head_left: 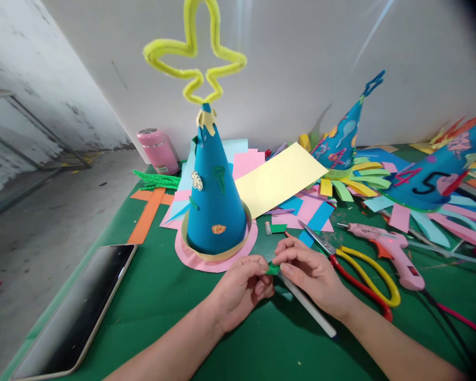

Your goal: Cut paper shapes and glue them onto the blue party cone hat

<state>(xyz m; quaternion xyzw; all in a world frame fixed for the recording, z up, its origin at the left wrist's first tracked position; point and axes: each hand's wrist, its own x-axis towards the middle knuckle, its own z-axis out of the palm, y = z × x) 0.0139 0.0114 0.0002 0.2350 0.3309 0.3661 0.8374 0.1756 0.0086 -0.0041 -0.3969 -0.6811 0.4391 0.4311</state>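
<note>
While left hand (244, 288) and right hand (313, 275) pinch green scrap (273, 269), cone hat (216, 206) ahead, scissors (341, 257) right

- We see a plain white wall (301, 69) rising right behind the green worktop (162, 301).
- On the left, a second wall (19, 58) looks stained and patchy, with a thin metal frame (0, 94) before it.
- The floor (43, 233) beside us is bare grey concrete, dusty and scuffed.
- Pale streaks of light (375, 32) cross the white wall at upper right.
</note>
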